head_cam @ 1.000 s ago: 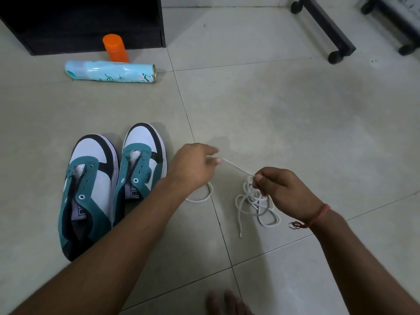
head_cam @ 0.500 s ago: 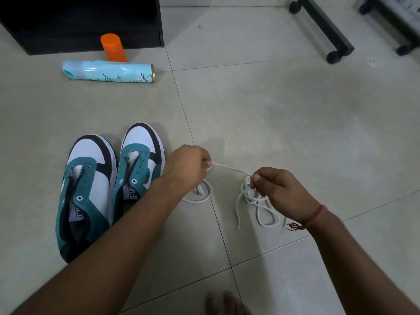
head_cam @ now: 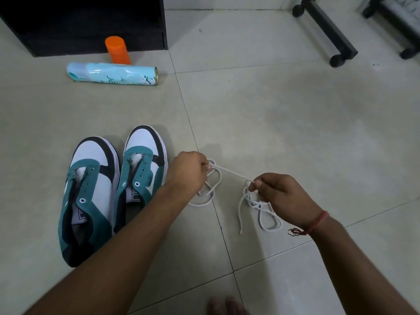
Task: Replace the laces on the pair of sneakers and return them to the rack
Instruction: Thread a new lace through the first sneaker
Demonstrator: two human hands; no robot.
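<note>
Two teal, white and black sneakers stand side by side on the tiled floor, toes pointing away, both without laces: the left sneaker [head_cam: 85,196] and the right sneaker [head_cam: 142,176]. To their right, my left hand [head_cam: 188,171] and my right hand [head_cam: 281,196] each pinch a white lace [head_cam: 234,173], which runs taut between them. More white lace lies in loose loops [head_cam: 261,214] on the floor under and beside both hands; whether it is one lace or two I cannot tell.
A light blue spray can [head_cam: 111,75] lies on its side beyond the sneakers, with an orange cylinder [head_cam: 117,50] standing behind it against a black cabinet [head_cam: 86,23]. Black wheeled frame legs [head_cam: 329,30] cross the far right. My toes [head_cam: 227,305] show at the bottom edge.
My left hand has drawn a little further left and the loops under it have grown. The stretch of lace between my hands stays taut. The sneakers have not moved.
</note>
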